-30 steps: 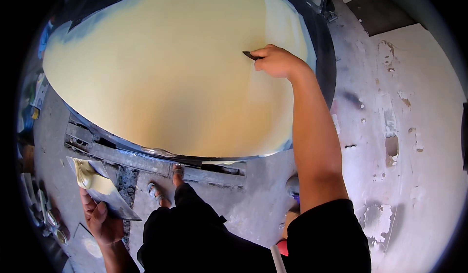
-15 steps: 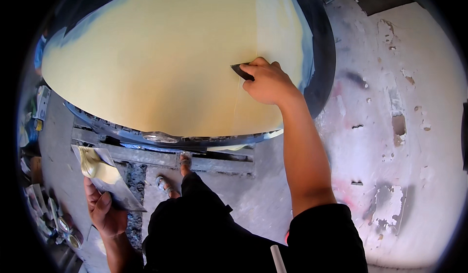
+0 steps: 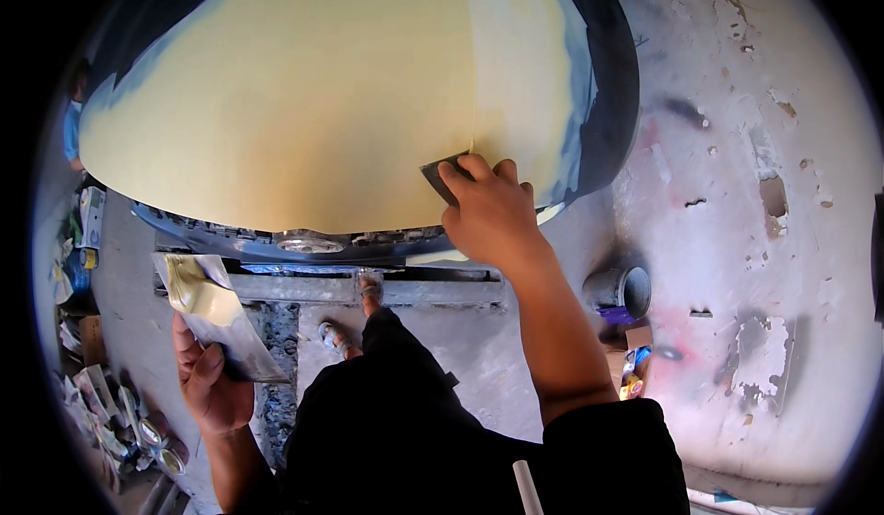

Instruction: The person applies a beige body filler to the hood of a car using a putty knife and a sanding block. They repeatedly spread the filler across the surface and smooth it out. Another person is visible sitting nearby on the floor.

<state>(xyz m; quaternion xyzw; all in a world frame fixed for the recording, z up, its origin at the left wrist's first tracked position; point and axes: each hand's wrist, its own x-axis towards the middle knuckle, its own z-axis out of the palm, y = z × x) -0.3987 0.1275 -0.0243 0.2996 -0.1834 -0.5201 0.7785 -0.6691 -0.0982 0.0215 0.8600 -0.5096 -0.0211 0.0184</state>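
Note:
A car hood (image 3: 313, 82) fills the top of the view, coated in pale yellow filler with blue-grey showing along its borders. A paler strip of coating runs down its right part. My right hand (image 3: 493, 207) grips a dark flat spreader (image 3: 440, 179) near the hood's front right edge. The blade lies against the coated surface, and a thin ridge of filler shows just above it. Off the hood's front left, my left hand (image 3: 216, 386) holds a thin flat plate (image 3: 250, 349), thumb on top. A thick mound of yellow filler (image 3: 198, 294) sits on the plate's far end.
A bucket (image 3: 633, 292) and a small carton (image 3: 635, 368) stand by the peeling white wall (image 3: 801, 239) at right. Cans (image 3: 166, 446) and assorted clutter lie at left. A grey metal beam (image 3: 304, 288) crosses under the hood's front. Part of another person (image 3: 72, 128) shows far left.
My right hand has drawn the spreader down toward the hood's front edge. The view has shifted, bringing the bucket and carton into sight; my left hand still holds the plate.

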